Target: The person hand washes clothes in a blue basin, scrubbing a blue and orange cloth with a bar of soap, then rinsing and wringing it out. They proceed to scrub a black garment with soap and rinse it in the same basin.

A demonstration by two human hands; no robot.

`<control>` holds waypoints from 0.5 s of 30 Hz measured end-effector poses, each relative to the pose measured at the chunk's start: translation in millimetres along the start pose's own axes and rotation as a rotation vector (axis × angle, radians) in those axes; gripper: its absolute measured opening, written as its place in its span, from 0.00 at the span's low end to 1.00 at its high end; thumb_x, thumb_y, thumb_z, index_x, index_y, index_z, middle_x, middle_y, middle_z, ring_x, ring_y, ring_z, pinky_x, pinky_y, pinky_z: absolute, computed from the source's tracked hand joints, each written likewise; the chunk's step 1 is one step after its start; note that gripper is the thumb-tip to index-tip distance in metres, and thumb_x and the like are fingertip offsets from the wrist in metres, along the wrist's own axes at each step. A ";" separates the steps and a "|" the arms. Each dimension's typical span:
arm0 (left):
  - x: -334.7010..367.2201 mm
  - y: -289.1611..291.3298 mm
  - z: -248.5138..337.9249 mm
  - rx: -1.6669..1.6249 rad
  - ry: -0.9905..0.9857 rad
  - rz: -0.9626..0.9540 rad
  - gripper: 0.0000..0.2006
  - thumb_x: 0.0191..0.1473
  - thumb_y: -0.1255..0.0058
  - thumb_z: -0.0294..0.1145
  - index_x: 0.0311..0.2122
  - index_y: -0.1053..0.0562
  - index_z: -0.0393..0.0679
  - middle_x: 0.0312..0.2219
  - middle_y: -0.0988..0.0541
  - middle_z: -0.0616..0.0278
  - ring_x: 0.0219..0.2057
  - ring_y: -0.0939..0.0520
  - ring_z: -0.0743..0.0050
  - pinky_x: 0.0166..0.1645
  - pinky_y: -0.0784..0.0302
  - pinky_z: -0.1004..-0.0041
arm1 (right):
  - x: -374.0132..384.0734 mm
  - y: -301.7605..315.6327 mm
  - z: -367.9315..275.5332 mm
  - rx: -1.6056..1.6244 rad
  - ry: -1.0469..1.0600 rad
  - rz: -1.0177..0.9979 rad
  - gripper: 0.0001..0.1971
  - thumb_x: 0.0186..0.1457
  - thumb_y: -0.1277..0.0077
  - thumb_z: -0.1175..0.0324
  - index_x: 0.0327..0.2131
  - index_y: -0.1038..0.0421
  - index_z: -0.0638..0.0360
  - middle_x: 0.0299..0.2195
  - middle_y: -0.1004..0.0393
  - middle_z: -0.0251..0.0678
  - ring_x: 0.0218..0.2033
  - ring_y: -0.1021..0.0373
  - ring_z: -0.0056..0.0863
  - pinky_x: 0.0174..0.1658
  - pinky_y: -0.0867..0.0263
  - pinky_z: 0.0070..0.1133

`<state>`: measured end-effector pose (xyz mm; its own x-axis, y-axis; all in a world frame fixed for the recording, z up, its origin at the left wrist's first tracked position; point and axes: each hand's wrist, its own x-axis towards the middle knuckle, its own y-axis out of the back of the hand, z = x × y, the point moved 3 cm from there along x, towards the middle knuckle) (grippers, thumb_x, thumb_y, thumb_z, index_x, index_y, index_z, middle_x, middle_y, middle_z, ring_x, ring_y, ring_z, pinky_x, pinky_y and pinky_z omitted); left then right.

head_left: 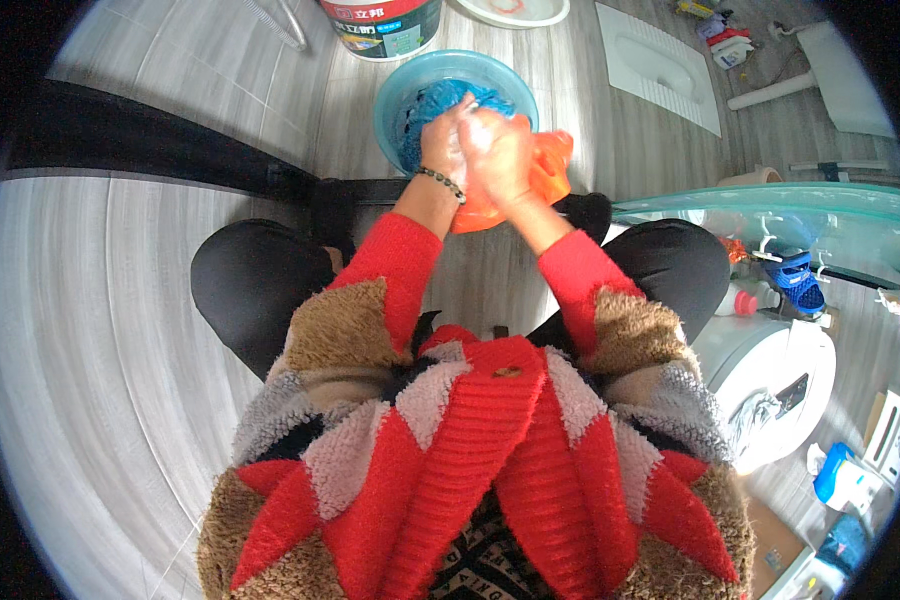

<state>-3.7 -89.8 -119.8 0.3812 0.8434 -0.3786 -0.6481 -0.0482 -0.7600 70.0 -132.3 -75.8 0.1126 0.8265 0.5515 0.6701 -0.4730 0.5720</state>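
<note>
My left hand (444, 143), with a beaded bracelet on its wrist, and my right hand (499, 158) are pressed together over the near side of a round teal basin (387, 112). Both are closed, with white suds on the fingers. Bright orange cloth (548, 168) is bunched between them. It spills past the right hand over the basin's rim and hangs below the wrists. Inside the basin, beyond my knuckles, lies crumpled blue cloth (432, 104). What my left fingers grip is partly hidden by the right hand.
Behind the basin stand a large paint bucket (388, 30) and a pale bowl (515, 10). A squat toilet (660, 68) is set into the floor at far right. A glass panel edge (770, 197), a blue sandal (796, 283) and a white washing machine (770, 385) are on my right.
</note>
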 end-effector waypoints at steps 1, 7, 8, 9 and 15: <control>-0.6 -1.1 -2.4 -0.032 0.017 -0.004 0.11 0.54 0.52 0.38 0.31 0.27 0.40 0.28 0.23 0.62 0.28 0.22 0.73 0.36 0.26 0.73 | 3.8 3.8 13.0 -0.044 -0.205 0.027 0.13 0.50 0.51 0.57 0.22 0.27 0.56 0.21 0.28 0.45 0.25 0.30 0.45 0.29 0.36 0.35; -9.4 -26.5 12.6 -0.120 -0.024 -0.201 0.31 0.56 0.65 0.58 0.47 0.33 0.36 0.42 0.25 0.55 0.44 0.23 0.61 0.51 0.30 0.64 | 19.8 20.7 68.3 0.179 -0.539 0.133 0.21 0.53 0.53 0.49 0.27 0.24 0.60 0.29 0.26 0.49 0.33 0.29 0.43 0.37 0.35 0.30; -11.0 -28.7 21.9 -0.111 -0.037 -0.176 0.33 0.56 0.68 0.60 0.49 0.35 0.37 0.46 0.27 0.53 0.48 0.27 0.58 0.55 0.34 0.60 | 19.1 20.1 72.7 0.418 -0.548 0.122 0.19 0.52 0.51 0.52 0.31 0.25 0.62 0.33 0.27 0.47 0.36 0.29 0.41 0.40 0.36 0.30; -13.1 -32.5 26.1 -0.168 0.005 -0.172 0.34 0.56 0.68 0.61 0.51 0.36 0.37 0.48 0.29 0.53 0.50 0.28 0.58 0.56 0.37 0.59 | 17.7 15.7 70.3 0.334 -0.446 0.047 0.17 0.52 0.50 0.55 0.31 0.25 0.63 0.33 0.27 0.46 0.36 0.29 0.39 0.40 0.36 0.30; -15.4 -32.6 30.3 -0.143 0.070 -0.202 0.36 0.55 0.69 0.62 0.54 0.39 0.35 0.51 0.32 0.50 0.54 0.33 0.56 0.59 0.42 0.58 | 24.7 29.8 51.3 0.234 -0.298 0.115 0.12 0.55 0.52 0.65 0.27 0.28 0.65 0.24 0.29 0.37 0.26 0.33 0.24 0.32 0.37 0.21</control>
<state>-8.4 -85.0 -73.3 0.5410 0.8050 -0.2434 -0.4566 0.0380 -0.8889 130.4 -110.3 -76.3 0.3813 0.8410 0.3838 0.7862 -0.5134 0.3439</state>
